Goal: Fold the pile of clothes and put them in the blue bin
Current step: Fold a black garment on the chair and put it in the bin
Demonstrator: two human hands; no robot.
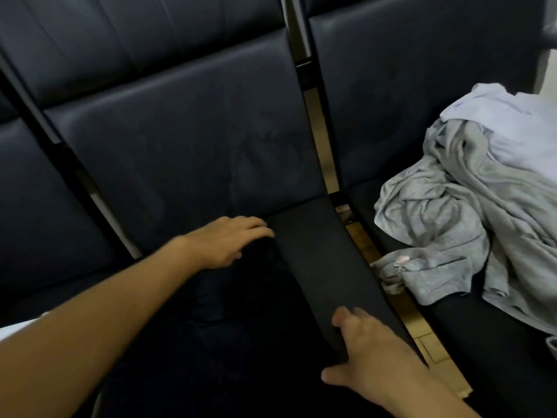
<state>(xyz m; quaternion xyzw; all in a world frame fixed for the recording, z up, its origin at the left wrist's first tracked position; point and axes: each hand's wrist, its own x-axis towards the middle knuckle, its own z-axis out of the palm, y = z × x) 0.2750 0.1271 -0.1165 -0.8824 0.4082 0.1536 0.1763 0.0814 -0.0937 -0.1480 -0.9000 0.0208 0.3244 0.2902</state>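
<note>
Dark padded seats (180, 140). Black garment (316, 260) flat on seat, mid-fold. L hand (229, 241) fingers spread, pressing far end; R hand (367, 354) fingers relaxed on near edge. Unfolded grey pile (452, 212) on next seat. Blue bin not visible. Next prob: fold over.

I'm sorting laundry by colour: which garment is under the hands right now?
The black garment on the middle seat: the left hand and right hand rest on it. The grey and lilac clothes lie untouched on the right.
</note>
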